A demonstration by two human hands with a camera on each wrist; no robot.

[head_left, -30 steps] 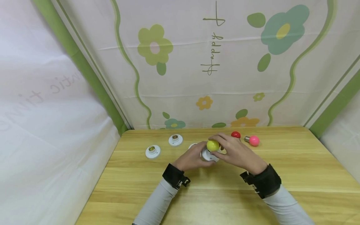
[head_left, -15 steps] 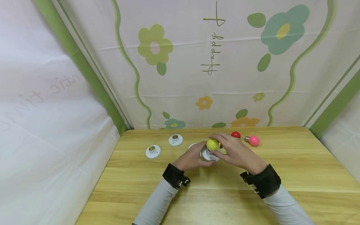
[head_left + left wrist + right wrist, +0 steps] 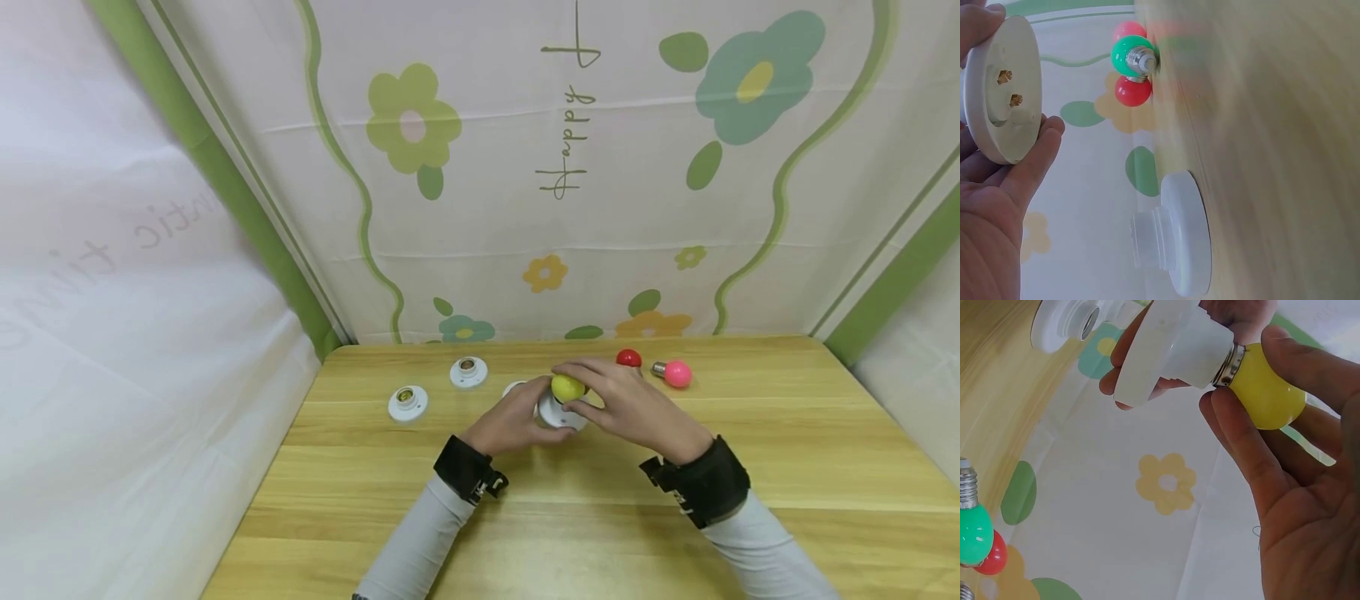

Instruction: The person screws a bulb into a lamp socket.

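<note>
My left hand (image 3: 513, 417) grips a white lamp holder (image 3: 561, 417) by the rim of its round base, raised over the table. Its underside, with brass screw terminals, faces the left wrist camera. A round yellow bulb (image 3: 1269, 390) is pinched in the fingers and thumb of my right hand (image 3: 633, 406). The bulb's metal screw base (image 3: 1230, 365) is partly inside the holder's mouth, with a threaded band showing. Behind my left hand, another white lamp holder (image 3: 1182, 234) stands on the table, mostly hidden in the head view.
Two more lamp holders, a front one (image 3: 408, 404) and a rear one (image 3: 468, 372), sit at left on the wooden table (image 3: 525, 533). Near the back edge at right lie a red bulb (image 3: 628, 358), a pink bulb (image 3: 678, 374) and a green bulb (image 3: 1127, 55). A flowered curtain (image 3: 480, 208) hangs behind.
My right fingers have shifted slightly left over the top of the yellow bulb. The left hand and the lamp holder stay almost where they were.
</note>
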